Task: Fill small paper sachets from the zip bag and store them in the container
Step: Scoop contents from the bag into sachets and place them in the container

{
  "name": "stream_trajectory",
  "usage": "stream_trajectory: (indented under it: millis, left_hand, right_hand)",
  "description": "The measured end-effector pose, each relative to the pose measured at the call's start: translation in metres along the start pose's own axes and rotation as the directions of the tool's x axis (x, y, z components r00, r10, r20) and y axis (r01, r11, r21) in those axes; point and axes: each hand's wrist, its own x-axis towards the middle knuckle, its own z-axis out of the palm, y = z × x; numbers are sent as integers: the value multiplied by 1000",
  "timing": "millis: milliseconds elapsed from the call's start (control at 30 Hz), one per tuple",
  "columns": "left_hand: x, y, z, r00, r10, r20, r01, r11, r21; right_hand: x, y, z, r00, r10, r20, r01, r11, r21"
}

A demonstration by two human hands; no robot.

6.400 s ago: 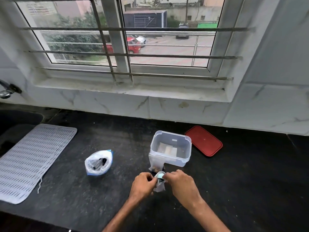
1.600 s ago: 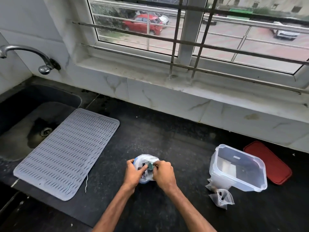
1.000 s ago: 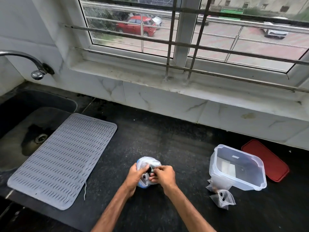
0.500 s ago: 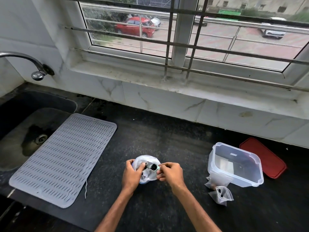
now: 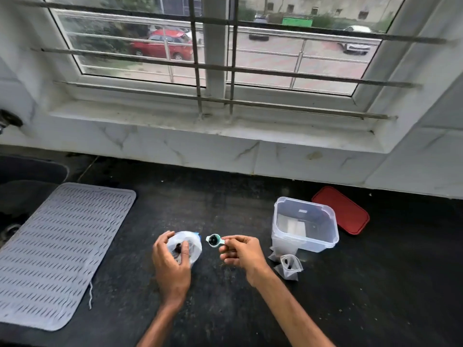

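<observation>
My left hand (image 5: 171, 261) grips the clear zip bag (image 5: 191, 246) with dark contents on the black counter. To its right, my right hand (image 5: 241, 251) pinches the handle of a small teal measuring scoop (image 5: 213, 240) that carries a dark load, held just outside the bag. A clear plastic container (image 5: 304, 227) stands open further right, with flat pale sachets on its bottom. Small sachets (image 5: 288, 266) lie on the counter against the container's near side; one holds something dark.
A red lid (image 5: 342, 209) lies behind the container near the wall. A grey ribbed drying mat (image 5: 57, 249) covers the counter's left part beside the dark sink (image 5: 27, 179). A marble window sill (image 5: 213, 128) runs along the back.
My right hand has drawn the loaded scoop out of the zip bag and moved it to the right. My left hand stays on the bag. The view has shifted right.
</observation>
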Motion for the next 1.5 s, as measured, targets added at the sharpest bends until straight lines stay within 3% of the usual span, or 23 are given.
stream_trajectory:
  millis: [100, 200, 300, 367, 500, 633, 733, 800, 867, 933, 967, 1000, 1100, 1267, 1367, 1500]
  left_hand:
    - [-20, 19, 23, 997, 75, 26, -73, 993, -93]
    - [-50, 32, 51, 965, 81, 248, -41, 986, -163]
    - [-84, 35, 83, 833, 129, 538, -66, 989, -135]
    - [-104, 40, 103, 763, 122, 635, -78, 992, -97]
    - [-124, 62, 127, 718, 63, 694, -9, 997, -81]
    - [-131, 67, 141, 729, 22, 684, -8, 1000, -25]
    - [-133, 70, 145, 750, 21, 662, -21, 1000, -8]
    - [-135, 72, 144, 757, 33, 653, -19, 999, -28]
    - [-138, 73, 143, 762, 43, 646, -7, 998, -58]
    - [-139, 74, 143, 764, 42, 644, 7, 997, -73]
    - [-140, 74, 143, 762, 41, 646, 14, 997, -80]
    - [-140, 75, 143, 763, 42, 645, 19, 996, -88]
    - [-139, 76, 142, 767, 41, 640, 34, 994, -105]
    - [-136, 79, 140, 766, 35, 641, 33, 995, -93]
    - [-134, 79, 140, 750, 24, 661, 42, 996, -84]
    - [-131, 77, 137, 735, 29, 677, 53, 994, -100]
  right_hand:
    - [-13, -6, -30, 999, -41, -19, 42, 999, 9]
    - [-27, -8, -67, 994, -69, -80, 71, 997, 22]
    - [-40, -9, -109, 985, -77, -153, 85, 995, 47]
    - [-47, -9, -134, 978, -78, -191, 89, 995, 51]
    - [-51, -7, -167, 966, -100, -236, 99, 995, -18]
    - [-45, 0, -185, 958, -137, -252, 99, 982, -158]
    - [-43, 3, -192, 931, -254, -263, 144, 915, -376]
    - [-42, 9, -196, 886, -426, -185, 230, 749, -621]
    - [-41, 15, -201, 825, -564, 37, 322, 415, -851]
    - [-41, 23, -203, 770, -579, 268, 353, 37, -935]
    - [-41, 27, -203, 743, -579, 336, 361, -77, -930]
    - [-41, 29, -203, 712, -602, 362, 371, -116, -921]
    - [-42, 32, -204, 685, -665, 299, 376, -30, -926]
    - [-40, 30, -209, 750, -657, 72, 355, 308, -883]
    - [-36, 27, -211, 805, -592, -29, 396, 574, -717]
    - [-44, 23, -219, 841, -530, -114, 421, 771, -479]
